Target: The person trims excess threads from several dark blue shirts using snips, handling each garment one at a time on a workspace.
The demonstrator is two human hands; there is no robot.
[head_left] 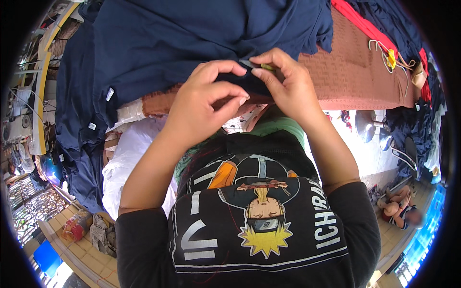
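Observation:
Dark navy fabric (168, 43) lies in folds over the table in front of me and hangs down its near left side, with small white labels (110, 94) on it. My right hand (288, 81) pinches a small pair of thread snips (247, 63) between thumb and fingers. Their grey tip points left, and a yellow-green part shows by the fingers; the rest is hidden. Close by on the left, my left hand (211, 91) hovers at the fabric's near edge, thumb and forefinger apart. Nothing shows between them.
A brown patterned cloth (355, 67) covers the table. Toward the right lie a red strip (357, 19) and pale cords with a yellow piece (391, 58). White plastic (137, 158) bulges below the table's left side. A person (401, 209) sits on the floor at far right.

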